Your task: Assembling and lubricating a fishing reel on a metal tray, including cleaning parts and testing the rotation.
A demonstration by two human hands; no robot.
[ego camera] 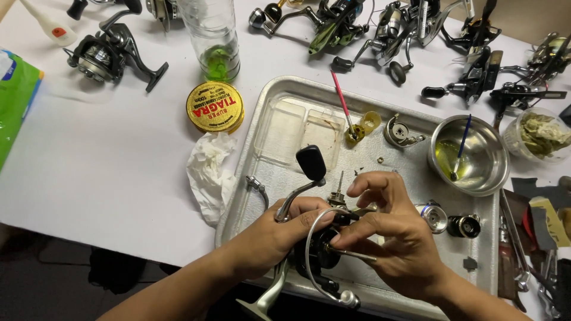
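At the far left a green pack (16, 95) is cut off by the frame edge, and a spare reel (107, 53) lies on the white table (89, 178). Next come a clear bottle (213, 41) with green liquid at the bottom, a round yellow tin (215, 107) and a crumpled tissue (209, 172) touching the tray (279, 95).

Over the tray's near half, the left hand (270, 238) is closed around the body of a black reel (318, 252), its crank and black knob (311, 162) rising above the knuckles. The wire bail arcs in front, and the reel's foot pokes past the tray's near edge. The right hand (395, 238) has thumb and forefinger pinched at the top of the reel, the other fingers spread loose. What they pinch is too small to tell; it may be a screw or a small fitting.

Judging by the loose parts around, this looks like the middle of servicing: the reel is partly stripped, and a part is being seated or freed. The next move calls for a steady hold from the left hand and a fine, straight twist or pull from the right.

Further right lie a small spool (433, 217), a black cap (464, 226), and a steel bowl (470, 156) of yellowish oil with a blue brush. More reels (380, 27) crowd the far edge. Tools at the right margin are cut off and hard to sort out. The reel's underside is hidden by both hands.
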